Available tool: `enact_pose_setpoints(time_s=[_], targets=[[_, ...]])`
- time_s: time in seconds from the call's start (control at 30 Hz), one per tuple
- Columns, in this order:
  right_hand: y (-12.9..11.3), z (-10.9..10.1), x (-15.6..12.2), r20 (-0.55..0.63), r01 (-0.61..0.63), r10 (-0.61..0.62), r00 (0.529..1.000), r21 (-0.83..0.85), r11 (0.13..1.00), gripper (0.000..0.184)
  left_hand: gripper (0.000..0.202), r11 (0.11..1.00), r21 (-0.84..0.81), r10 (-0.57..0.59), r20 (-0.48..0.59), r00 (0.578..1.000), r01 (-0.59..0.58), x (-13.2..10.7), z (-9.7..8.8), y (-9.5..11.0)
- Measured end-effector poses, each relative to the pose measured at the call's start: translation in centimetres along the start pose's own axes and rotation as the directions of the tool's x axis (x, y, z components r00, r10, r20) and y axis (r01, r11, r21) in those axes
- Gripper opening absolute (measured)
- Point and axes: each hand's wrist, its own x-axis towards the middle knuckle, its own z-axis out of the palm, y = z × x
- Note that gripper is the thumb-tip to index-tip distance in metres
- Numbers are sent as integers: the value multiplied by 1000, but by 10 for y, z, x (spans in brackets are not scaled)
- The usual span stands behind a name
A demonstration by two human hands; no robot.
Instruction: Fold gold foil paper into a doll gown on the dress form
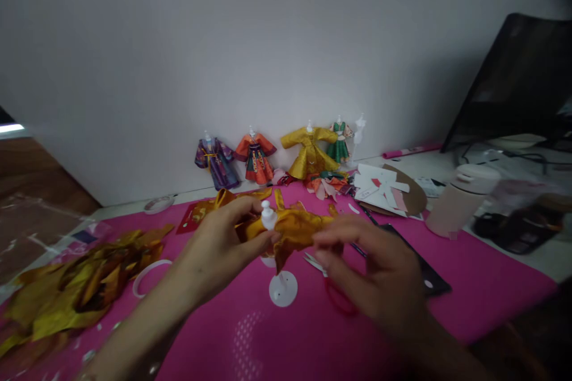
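My left hand (218, 244) is closed around a small white mannequin stand (280, 286) wearing a folded gold paper robe (292, 226); thumb and fingers pinch the robe near the mannequin's white neck. My right hand (370, 268) pinches the robe's right sleeve with curled fingers. The stand's round base rests on the pink mat (277, 339).
Against the wall stand paper-dressed mannequins: purple (217, 161), orange (255, 158), gold (310, 152), green (339, 141). Gold paper scraps (75, 286) lie at the left, white cut pieces on brown card (384, 190) at the right, a dark phone (420, 268) under my right hand, a white tape ring (147, 277).
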Motion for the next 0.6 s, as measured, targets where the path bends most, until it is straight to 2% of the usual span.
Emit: enact_pose_setpoints(time_s=[0.03,0.13,0.27,0.4,0.47,0.6], targets=[[3,-2,9,-9,72,-73,997,-67,995,15,22,1000,-21,3,5,1000,-3,0,0,0],[17,-2,31,78,129,-118,990,-155,979,20,21,1000,-9,12,-9,1000,-12,-1,0,-1],[29,7,42,198,116,-89,976,-128,985,25,19,998,-40,43,8,999,-42,-1,-2,-4],[30,16,45,290,68,-30,956,-122,990,25,33,994,-92,61,-35,998,-64,-1,-2,-8],[29,19,48,313,34,1,950,-107,994,24,38,991,-114,69,-49,996,-74,-1,-1,-9],[28,22,53,323,5,18,946,-68,998,20,30,985,-155,75,5,997,-74,-2,-3,-11]])
